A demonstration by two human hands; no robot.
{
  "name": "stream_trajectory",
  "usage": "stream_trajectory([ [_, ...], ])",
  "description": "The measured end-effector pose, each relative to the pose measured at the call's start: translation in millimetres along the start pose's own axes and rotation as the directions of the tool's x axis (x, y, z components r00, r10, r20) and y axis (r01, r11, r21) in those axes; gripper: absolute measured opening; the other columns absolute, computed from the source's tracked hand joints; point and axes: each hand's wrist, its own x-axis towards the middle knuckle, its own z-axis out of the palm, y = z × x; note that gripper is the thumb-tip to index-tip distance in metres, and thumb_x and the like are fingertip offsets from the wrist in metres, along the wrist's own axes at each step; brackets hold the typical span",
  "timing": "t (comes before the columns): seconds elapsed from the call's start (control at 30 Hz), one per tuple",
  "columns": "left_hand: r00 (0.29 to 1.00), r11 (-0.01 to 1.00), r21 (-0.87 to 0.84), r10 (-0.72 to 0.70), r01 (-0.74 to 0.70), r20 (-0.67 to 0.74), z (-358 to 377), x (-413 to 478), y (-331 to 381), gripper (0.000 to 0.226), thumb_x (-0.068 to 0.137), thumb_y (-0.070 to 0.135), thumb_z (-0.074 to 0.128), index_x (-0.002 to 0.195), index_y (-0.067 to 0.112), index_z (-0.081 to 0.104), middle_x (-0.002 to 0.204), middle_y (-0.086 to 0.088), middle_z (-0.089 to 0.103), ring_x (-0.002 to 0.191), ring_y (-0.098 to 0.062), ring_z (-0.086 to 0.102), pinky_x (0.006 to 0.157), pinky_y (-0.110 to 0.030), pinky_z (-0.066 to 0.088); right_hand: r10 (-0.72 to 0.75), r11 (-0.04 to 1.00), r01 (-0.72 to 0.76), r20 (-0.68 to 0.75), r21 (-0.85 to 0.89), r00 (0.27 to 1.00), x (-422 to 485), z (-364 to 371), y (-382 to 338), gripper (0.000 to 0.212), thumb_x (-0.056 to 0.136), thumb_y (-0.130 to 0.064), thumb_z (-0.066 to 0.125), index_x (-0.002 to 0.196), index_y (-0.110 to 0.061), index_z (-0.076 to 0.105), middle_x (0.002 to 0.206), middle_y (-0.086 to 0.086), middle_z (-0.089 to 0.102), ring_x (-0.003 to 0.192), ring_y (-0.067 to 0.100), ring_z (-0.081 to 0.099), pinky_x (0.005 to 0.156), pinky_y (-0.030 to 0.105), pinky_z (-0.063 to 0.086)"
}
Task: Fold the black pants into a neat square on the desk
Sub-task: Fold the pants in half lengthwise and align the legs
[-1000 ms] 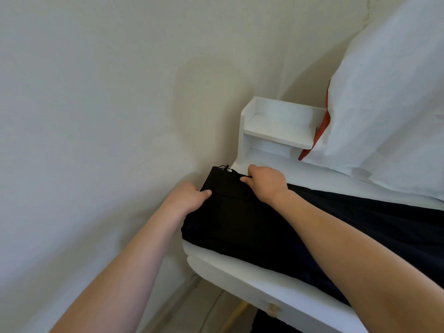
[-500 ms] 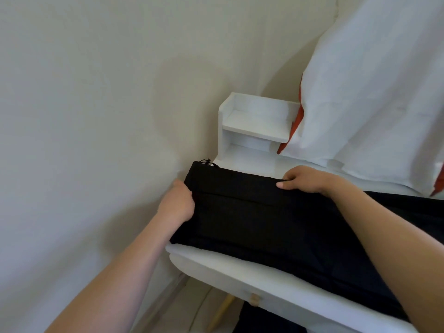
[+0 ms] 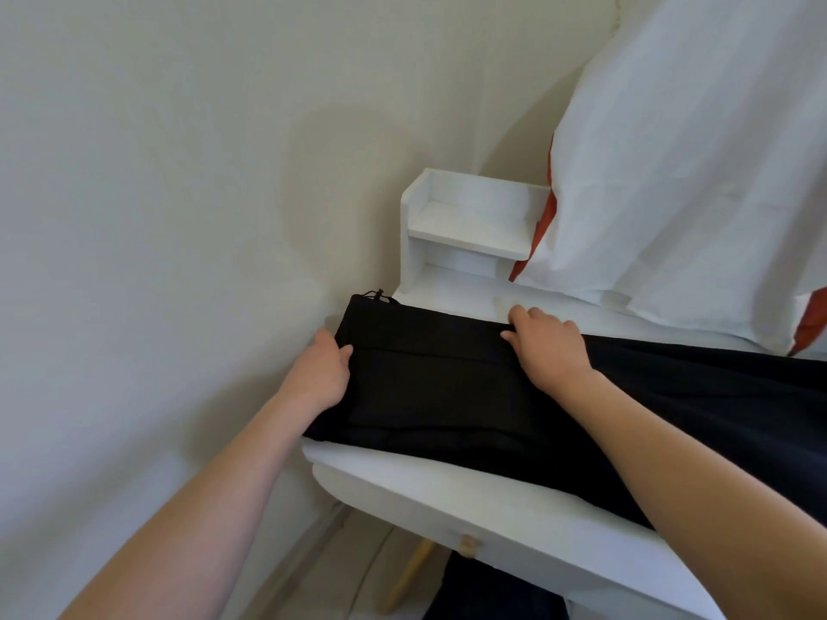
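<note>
Black pants [image 3: 447, 396] lie lengthwise along desk [image 3: 447, 494].

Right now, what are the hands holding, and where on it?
Black pants: left hand grips the drawstring end, right hand pinches the far long edge.

a white counter [image 3: 447, 485] stands in the corner against the wall, with a small wooden knob [image 3: 468, 544] on its front. black pants [image 3: 447, 387] lie flat across its top, reaching the left end. behind them a small white shelf unit [image 3: 470, 217] sits at the back, and white fabric [image 3: 693, 172] drapes onto the far right side.
</note>
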Motion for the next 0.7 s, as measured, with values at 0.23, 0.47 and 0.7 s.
stream_trajectory([
  [0.23, 0.962, 0.968, -0.118, -0.197, 0.222, 0.191, -13.2, 6.4, -13.5, 0.047, 0.091, 0.054, 0.049, 0.095, 0.009, 0.062, 0.090, -0.007, 0.064, 0.082, -0.025, 0.061, 0.067, -0.034, 0.043, -0.087, 0.973, 0.066, 0.084, 0.222, 0.993, -38.6, -21.4, -60.9, 0.078, 0.086, -0.073, 0.016, 0.148, -0.027, 0.029, 0.153, 0.007, 0.033, 0.143, 0.028, 0.024, 0.113, 0.057, 0.020],
  [0.47, 0.998, 0.997, 0.073, -0.030, 0.034, -0.053, -9.0, -1.0, -14.2, 0.043, 0.099, 0.047, 0.038, 0.088, 0.009, 0.054, 0.073, -0.003, 0.055, 0.062, -0.015, 0.049, 0.052, -0.030, 0.032, -0.266, 0.954, 0.229, 0.193, 0.196, 0.944, -76.8, 4.5, -84.6, 0.084, 0.081, -0.079, -0.005, 0.153, -0.037, 0.000, 0.164, -0.003, -0.003, 0.149, 0.021, -0.009, 0.117, 0.051, -0.009],
  [0.7, 0.998, 0.992, 0.109, -0.063, 0.062, 0.009, -4.5, 0.7, -10.4, 0.045, 0.100, 0.046, 0.034, 0.095, 0.007, 0.055, 0.073, -0.004, 0.054, 0.064, -0.019, 0.050, 0.060, -0.034, 0.036, -0.133, 0.983, 0.091, 0.281, 0.157, 0.951, -75.2, -4.5, -83.8, 0.084, 0.083, -0.077, 0.001, 0.154, -0.031, -0.004, 0.163, 0.002, -0.008, 0.148, 0.029, -0.011, 0.115, 0.056, -0.007],
])
